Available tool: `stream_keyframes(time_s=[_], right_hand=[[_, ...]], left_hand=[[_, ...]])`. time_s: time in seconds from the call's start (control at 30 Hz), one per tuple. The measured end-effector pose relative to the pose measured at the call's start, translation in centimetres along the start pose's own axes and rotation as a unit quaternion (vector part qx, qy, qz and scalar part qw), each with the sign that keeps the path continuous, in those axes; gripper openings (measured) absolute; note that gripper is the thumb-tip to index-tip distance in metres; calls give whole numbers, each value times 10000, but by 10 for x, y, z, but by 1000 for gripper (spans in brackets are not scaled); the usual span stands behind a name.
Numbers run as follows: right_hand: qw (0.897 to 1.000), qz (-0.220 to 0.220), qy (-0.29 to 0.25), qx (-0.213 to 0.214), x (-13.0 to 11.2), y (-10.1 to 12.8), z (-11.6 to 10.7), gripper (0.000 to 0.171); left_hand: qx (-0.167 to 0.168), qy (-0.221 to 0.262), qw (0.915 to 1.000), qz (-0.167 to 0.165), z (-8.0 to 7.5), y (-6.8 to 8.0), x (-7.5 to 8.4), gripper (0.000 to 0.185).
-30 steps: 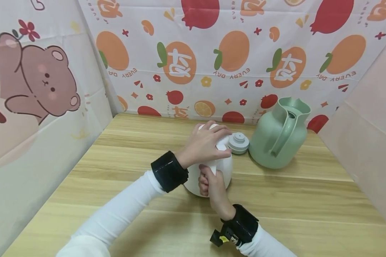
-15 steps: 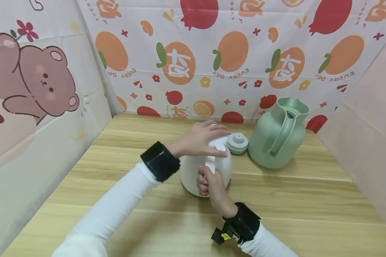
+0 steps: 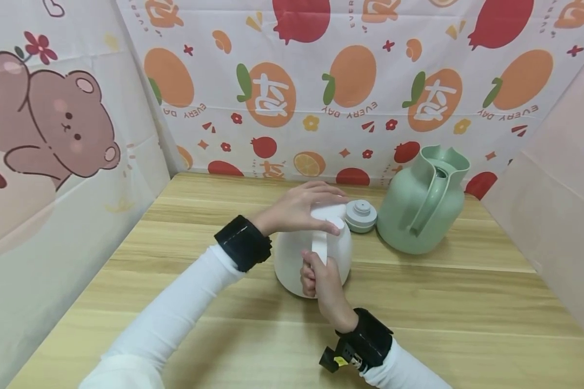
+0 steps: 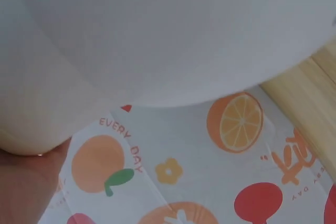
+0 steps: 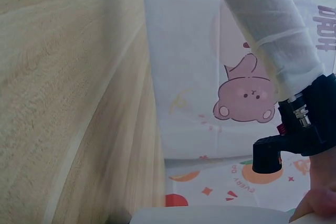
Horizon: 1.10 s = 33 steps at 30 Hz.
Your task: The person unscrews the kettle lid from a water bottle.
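Note:
In the head view a white jug (image 3: 289, 265) with a rounded body stands on the wooden table, its handle (image 3: 319, 244) facing the person. My left hand (image 3: 297, 208) holds the jug's top, the thumb on the near side and the fingers reaching over the far side, so part of the top is hidden. Lower down, my right hand (image 3: 323, 281) grips the handle with curled fingers and the thumb up along it. The jug's pale body fills the upper left wrist view, and a sliver of white jug (image 5: 210, 215) shows at the bottom of the right wrist view.
A round grey stopper (image 3: 361, 216) lies just right of the white jug. Beside it stands a green jug (image 3: 418, 210) with a flared spout, its handle turned toward the person. A fruit-print cloth (image 3: 311, 97) hangs behind the wooden table (image 3: 418, 324).
The left hand has turned on the jug's top and its wrist has shifted left, baring more of the handle. The right hand keeps its grip, and the jug stays in place.

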State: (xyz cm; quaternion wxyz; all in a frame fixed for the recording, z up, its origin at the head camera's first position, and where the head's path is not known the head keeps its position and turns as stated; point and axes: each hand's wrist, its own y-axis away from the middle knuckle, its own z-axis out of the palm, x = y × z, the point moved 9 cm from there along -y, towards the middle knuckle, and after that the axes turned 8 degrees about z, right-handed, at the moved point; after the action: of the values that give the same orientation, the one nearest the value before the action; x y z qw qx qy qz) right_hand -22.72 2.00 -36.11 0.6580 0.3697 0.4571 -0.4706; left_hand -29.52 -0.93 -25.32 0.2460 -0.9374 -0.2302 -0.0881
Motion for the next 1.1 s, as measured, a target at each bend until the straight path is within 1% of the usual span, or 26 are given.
stream_keyframes(time_s=[0.2,0.33,0.4,0.5,0.63,0.77,0.83,0.9,0.97,1.03,1.1], right_hand=[[10000,-48,-34,79,-1,0,0,42],[9999,-80,18,92,-2,1,-1,42],[9999,-69,27,93,-2,1,-1,42],[9999,-42,8,95,-2,2,0,42],[9999,-14,-74,68,-2,2,1,41],[9999,-3,-137,-9,-2,1,2,39],[9999,-11,-148,-55,-2,0,2,38],[9999,-20,-137,-92,-2,0,2,39],[9998,-20,-97,-154,-2,-1,2,41],[9997,-16,-54,-240,-2,-1,2,42],[9995,-3,-26,-303,-1,0,2,43]], left_hand=[[161,-261,9994,-178,-1,0,3,60],[325,-566,9972,-365,-2,0,7,60],[468,-770,9948,-482,-2,0,10,60],[778,-1066,9884,-753,-3,2,13,61],[1278,-1404,9751,-1142,-4,5,16,64],[1674,-1760,9609,-1326,-5,8,21,65],[1746,-1832,9582,-1335,-5,8,22,65],[1665,-1780,9610,-1306,-4,7,22,65],[1406,-1670,9686,-1193,-3,6,21,65],[1045,-1535,9780,-952,-2,5,18,65],[733,-1296,9868,-629,-1,4,13,64]])
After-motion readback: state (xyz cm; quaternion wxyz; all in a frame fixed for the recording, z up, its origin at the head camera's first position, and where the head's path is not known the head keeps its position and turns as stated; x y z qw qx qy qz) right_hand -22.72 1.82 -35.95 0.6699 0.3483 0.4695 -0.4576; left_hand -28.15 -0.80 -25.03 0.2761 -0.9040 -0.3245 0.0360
